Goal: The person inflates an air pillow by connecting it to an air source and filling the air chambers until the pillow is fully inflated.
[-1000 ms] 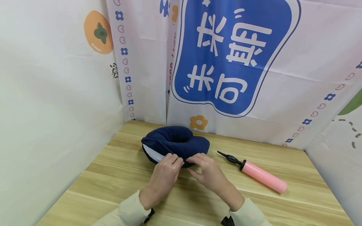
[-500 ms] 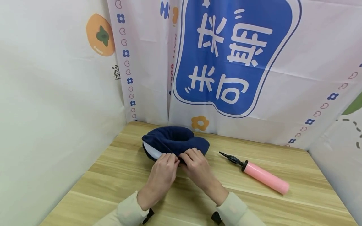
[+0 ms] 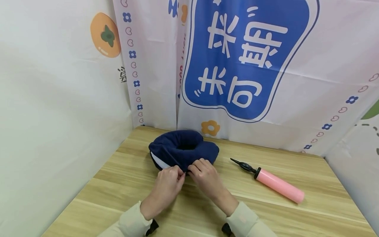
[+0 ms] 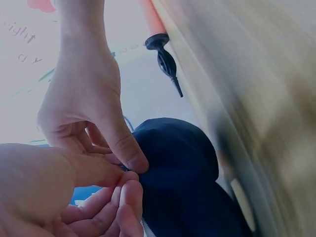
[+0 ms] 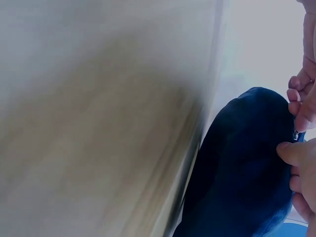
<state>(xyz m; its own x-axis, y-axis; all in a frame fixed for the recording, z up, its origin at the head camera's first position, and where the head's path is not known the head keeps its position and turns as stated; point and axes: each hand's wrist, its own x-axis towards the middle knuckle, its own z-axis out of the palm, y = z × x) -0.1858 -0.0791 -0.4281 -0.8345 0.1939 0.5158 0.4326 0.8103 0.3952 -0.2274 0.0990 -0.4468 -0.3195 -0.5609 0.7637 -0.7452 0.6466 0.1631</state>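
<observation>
A navy U-shaped neck pillow (image 3: 165, 144) lies on the table, with a white strip of inner lining (image 3: 160, 161) showing through the partly open zipper at its front left. My left hand (image 3: 165, 186) pinches at the zipper, where a small metal zipper pull (image 5: 296, 134) shows between the hands in the right wrist view. Close beside it my right hand (image 3: 207, 179) pinches the cover's edge, thumb against the navy fabric in the left wrist view. The fingertips of both hands nearly meet at the seam.
To the right of the pillow lies a hand air pump (image 3: 278, 184) with a pink barrel and black nozzle, its tip toward the pillow. Behind the wooden table (image 3: 118, 184) hangs a printed cloth (image 3: 160, 82); white walls stand at both sides.
My right hand has moved left, close to the left hand. The left fingertips have shifted slightly left and down along the seam. The white gap in the cover looks narrower.
</observation>
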